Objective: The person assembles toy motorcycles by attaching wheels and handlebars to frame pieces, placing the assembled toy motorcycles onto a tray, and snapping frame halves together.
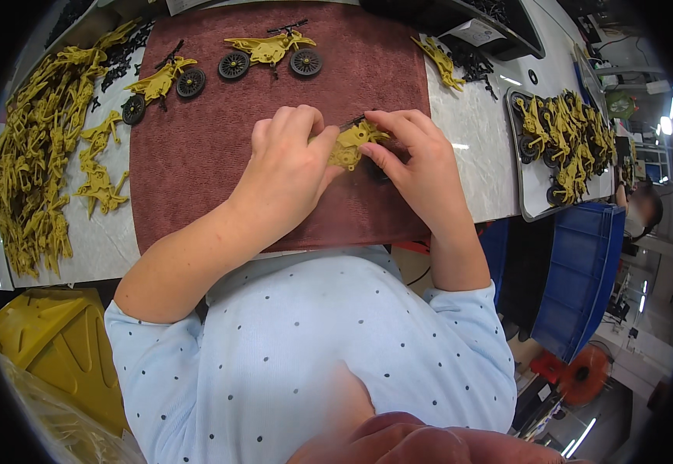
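Yellow toy bike (350,147), prob light, stiff plastic; L hand (292,153) n R hand (416,148) pinch it, fingers curled; mid-body's safest imo.

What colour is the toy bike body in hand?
The toy bike body is yellow; see the head view.

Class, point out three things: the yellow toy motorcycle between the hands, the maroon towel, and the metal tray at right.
Yellow toy motorcycle (350,145): head view, middle of its body.
Maroon towel (189,170): head view, bare area toward its left edge.
Metal tray (535,188): head view, bare lower-left part of its floor.
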Demonstrator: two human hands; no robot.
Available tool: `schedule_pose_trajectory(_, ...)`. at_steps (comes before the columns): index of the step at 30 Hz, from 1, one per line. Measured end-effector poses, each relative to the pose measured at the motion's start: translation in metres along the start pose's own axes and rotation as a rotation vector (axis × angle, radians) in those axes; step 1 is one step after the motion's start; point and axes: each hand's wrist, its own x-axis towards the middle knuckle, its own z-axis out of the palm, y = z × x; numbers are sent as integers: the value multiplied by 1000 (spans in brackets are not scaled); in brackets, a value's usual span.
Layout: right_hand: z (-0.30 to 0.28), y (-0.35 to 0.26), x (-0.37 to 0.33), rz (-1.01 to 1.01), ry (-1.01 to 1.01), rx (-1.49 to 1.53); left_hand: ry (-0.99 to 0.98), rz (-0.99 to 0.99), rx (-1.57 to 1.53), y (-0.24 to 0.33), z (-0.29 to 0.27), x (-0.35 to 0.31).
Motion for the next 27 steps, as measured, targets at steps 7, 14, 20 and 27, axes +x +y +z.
schedule_pose_trajectory(7,2,-3,-2,-2,15,-126,6,-9,28,2,2,-2)
schedule_pose_trajectory(14,11,-4,-3,18,-56,-137,20,-11,44,2,2,-1)
schedule_pose_trajectory(20,7,-8,0,11,-91,-222,16,-2,31,2,8,1)
schedule_pose_trajectory(27,4,-8,5,30,-97,-176,17,-8,22,4,10,4)
